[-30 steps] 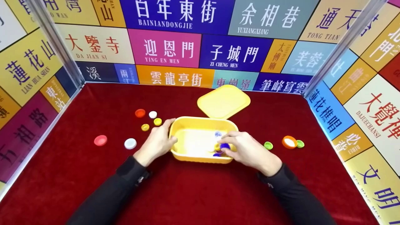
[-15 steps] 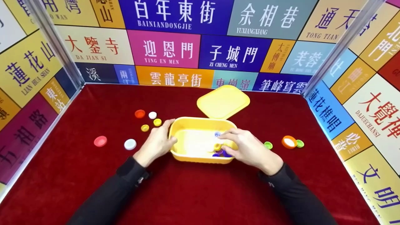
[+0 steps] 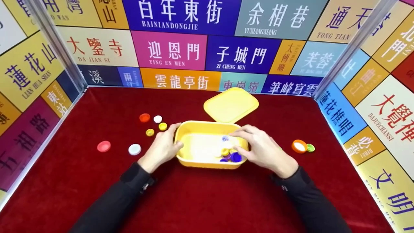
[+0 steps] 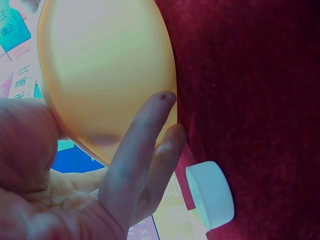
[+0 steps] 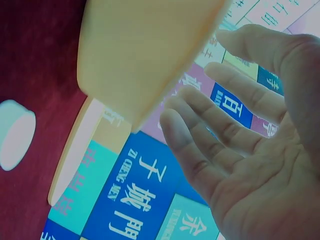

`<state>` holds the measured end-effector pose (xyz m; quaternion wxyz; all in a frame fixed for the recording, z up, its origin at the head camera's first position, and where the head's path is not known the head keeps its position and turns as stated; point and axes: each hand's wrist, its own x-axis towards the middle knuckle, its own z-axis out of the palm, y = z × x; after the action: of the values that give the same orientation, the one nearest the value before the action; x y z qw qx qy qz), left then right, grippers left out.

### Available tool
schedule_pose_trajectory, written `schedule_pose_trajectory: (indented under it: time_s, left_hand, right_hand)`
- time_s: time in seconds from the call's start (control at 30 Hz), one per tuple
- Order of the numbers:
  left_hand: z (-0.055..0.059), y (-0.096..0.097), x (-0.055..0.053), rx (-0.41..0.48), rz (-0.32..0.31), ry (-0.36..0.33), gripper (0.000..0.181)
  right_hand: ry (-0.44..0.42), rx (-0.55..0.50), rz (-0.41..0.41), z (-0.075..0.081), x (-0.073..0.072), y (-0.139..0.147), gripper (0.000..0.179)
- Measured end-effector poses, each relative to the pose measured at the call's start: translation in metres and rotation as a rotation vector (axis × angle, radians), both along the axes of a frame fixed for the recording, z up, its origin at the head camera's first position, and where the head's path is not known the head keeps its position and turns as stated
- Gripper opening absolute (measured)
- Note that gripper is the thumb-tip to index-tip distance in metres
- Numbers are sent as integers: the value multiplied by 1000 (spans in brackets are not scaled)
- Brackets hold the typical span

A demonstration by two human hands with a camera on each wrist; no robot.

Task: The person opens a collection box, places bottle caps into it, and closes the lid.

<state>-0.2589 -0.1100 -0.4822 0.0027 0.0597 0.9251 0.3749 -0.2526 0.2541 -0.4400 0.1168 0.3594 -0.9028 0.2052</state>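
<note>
A yellow plastic box (image 3: 207,164) stands on the red cloth. At its left end my left hand (image 3: 162,144) grips the wall, thumb over the rim and fingers along the outside; the left wrist view shows fingers on the outer wall (image 4: 100,60). Inside, a dark blue bottle cap (image 3: 236,157), a yellow cap (image 3: 225,151) and other small caps are gathered at the right. My right hand (image 3: 263,150) is over the right rim, fingertips inside. In the right wrist view its fingers (image 5: 192,160) are loosely spread, with nothing between them.
A yellow lid (image 3: 231,105) lies behind the box. Left of it are a red cap (image 3: 144,117), a pink cap (image 3: 103,146), a white cap (image 3: 134,149) and several more. An orange cap (image 3: 299,146) and a green cap (image 3: 310,148) lie right. Printed panels (image 3: 174,50) wall the table.
The dark blue cap left my right hand and now lies at the box's right end. That hand has drawn back rightward, covering a green cap on the cloth. My left hand has stayed put.
</note>
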Motion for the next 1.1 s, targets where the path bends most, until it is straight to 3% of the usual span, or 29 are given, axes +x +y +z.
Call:
schedule_pose_trajectory:
  time_s: [0.33, 0.7, 0.9, 1.1]
  left_hand:
    - [0, 0, 0, 3, -8, 0, 73]
    - [0, 0, 1, 5, -10, 8, 74]
    - [0, 0, 1, 7, -9, 8, 74]
    - [-1, 0, 1, 9, -4, -4, 74]
  right_hand:
    - [-29, -56, -137, 13, -17, 40, 50]
    - [-255, 66, -332, 19, -37, 113, 60]
    - [-384, 174, -383, 8, -45, 151, 70]
    - [-441, 211, -362, -5, -51, 178, 72]
